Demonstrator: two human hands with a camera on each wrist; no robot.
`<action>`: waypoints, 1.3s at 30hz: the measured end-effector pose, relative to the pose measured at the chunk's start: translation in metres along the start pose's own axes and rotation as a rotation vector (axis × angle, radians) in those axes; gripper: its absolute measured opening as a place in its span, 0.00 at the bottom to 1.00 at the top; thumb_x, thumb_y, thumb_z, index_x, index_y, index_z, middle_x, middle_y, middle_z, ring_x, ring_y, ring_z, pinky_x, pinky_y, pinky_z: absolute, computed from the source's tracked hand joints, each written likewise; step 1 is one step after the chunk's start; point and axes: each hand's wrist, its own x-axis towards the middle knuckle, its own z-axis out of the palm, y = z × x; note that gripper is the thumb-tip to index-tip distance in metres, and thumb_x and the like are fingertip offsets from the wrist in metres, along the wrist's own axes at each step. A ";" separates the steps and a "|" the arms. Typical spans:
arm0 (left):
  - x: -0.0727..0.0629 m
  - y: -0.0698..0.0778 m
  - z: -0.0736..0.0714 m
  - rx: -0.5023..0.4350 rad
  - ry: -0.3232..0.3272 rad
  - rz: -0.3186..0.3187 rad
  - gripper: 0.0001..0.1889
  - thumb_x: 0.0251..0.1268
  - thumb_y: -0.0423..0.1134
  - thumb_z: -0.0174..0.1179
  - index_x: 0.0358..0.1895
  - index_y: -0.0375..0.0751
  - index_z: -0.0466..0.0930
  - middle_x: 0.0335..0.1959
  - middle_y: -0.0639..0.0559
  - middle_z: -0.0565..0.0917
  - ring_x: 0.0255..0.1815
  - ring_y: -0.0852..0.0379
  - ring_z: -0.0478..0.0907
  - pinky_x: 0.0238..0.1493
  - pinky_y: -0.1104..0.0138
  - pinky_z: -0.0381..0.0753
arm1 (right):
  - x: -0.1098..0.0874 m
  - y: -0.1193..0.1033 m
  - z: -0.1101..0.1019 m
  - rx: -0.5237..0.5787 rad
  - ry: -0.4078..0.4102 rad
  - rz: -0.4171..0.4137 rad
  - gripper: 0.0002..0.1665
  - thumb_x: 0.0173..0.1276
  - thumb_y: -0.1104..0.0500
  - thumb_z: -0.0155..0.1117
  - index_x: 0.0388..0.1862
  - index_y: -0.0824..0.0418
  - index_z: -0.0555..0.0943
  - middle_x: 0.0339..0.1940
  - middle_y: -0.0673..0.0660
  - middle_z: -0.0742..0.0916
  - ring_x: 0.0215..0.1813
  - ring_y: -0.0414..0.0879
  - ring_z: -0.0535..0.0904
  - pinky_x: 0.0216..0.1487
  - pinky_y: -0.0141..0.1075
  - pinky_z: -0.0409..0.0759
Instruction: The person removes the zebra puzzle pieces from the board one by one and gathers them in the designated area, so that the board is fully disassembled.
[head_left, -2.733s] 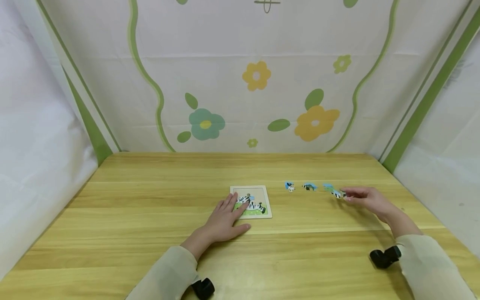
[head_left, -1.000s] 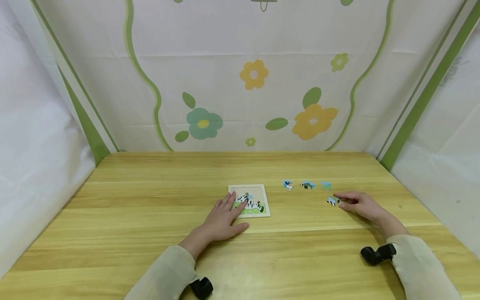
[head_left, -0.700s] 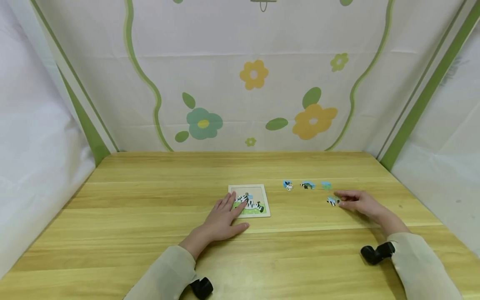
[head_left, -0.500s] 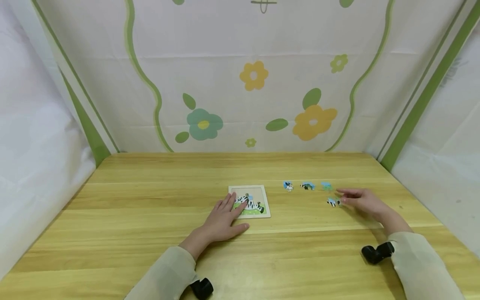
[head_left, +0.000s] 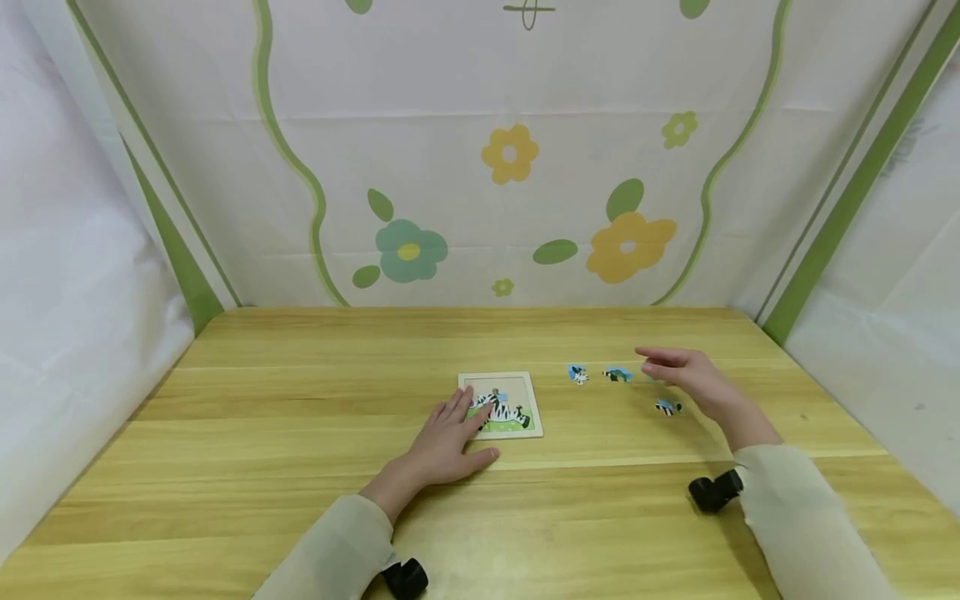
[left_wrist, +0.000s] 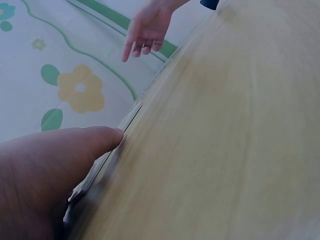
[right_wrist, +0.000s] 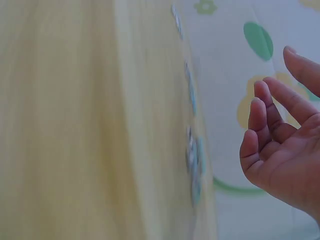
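Observation:
My left hand (head_left: 442, 446) lies flat with spread fingers on the left part of a small square jigsaw puzzle board (head_left: 536, 417) with a zebra picture. Its thumb rests beside the board on the table. My right hand (head_left: 697, 379) hovers over the loose puzzle pieces; the right wrist view shows its fingers (right_wrist: 257, 115) loosely bent, holding nothing. Below it lies a black, white and blue piece (head_left: 666, 407). A green and blue piece (head_left: 649, 379) is mostly hidden by this hand. Two more pieces, a blue one with stripes (head_left: 577, 373) and a green-blue one (head_left: 617, 374), lie to its left.
The wooden table (head_left: 300, 500) reaches back to a white cloth (head_left: 450, 75) printed with flowers. Cloth also hangs along both sides. A black wrist camera (head_left: 405, 578) sits on the left sleeve, another camera (head_left: 716, 492) on the right.
My right hand drew one piece towards the front, then let go of it, rose and moved left and back over the row. My left hand stayed on the board.

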 end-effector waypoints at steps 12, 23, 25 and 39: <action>0.001 -0.008 -0.003 -0.021 0.077 -0.031 0.34 0.58 0.56 0.48 0.63 0.38 0.58 0.65 0.35 0.48 0.65 0.43 0.41 0.60 0.52 0.43 | 0.043 -0.040 0.069 0.113 -0.073 -0.097 0.32 0.57 0.53 0.61 0.57 0.68 0.68 0.50 0.62 0.76 0.49 0.48 0.71 0.52 0.46 0.63; 0.002 -0.012 -0.006 0.002 0.061 -0.065 0.34 0.58 0.57 0.47 0.63 0.40 0.57 0.64 0.35 0.49 0.65 0.44 0.41 0.60 0.52 0.41 | 0.058 -0.061 0.116 0.196 -0.140 -0.114 0.28 0.58 0.59 0.60 0.56 0.70 0.68 0.46 0.68 0.76 0.44 0.45 0.73 0.49 0.41 0.68; 0.002 -0.011 -0.006 0.003 0.059 -0.064 0.34 0.58 0.57 0.47 0.63 0.39 0.58 0.64 0.35 0.49 0.65 0.43 0.41 0.60 0.52 0.41 | 0.058 -0.062 0.121 0.197 -0.155 -0.118 0.28 0.58 0.59 0.60 0.55 0.71 0.68 0.46 0.68 0.76 0.43 0.44 0.73 0.47 0.38 0.69; 0.001 -0.011 -0.005 0.023 0.060 -0.072 0.34 0.59 0.58 0.45 0.64 0.41 0.57 0.65 0.37 0.49 0.65 0.44 0.42 0.60 0.52 0.41 | 0.057 -0.048 0.148 0.024 -0.181 -0.160 0.25 0.57 0.59 0.61 0.52 0.71 0.72 0.34 0.56 0.79 0.37 0.46 0.72 0.38 0.34 0.71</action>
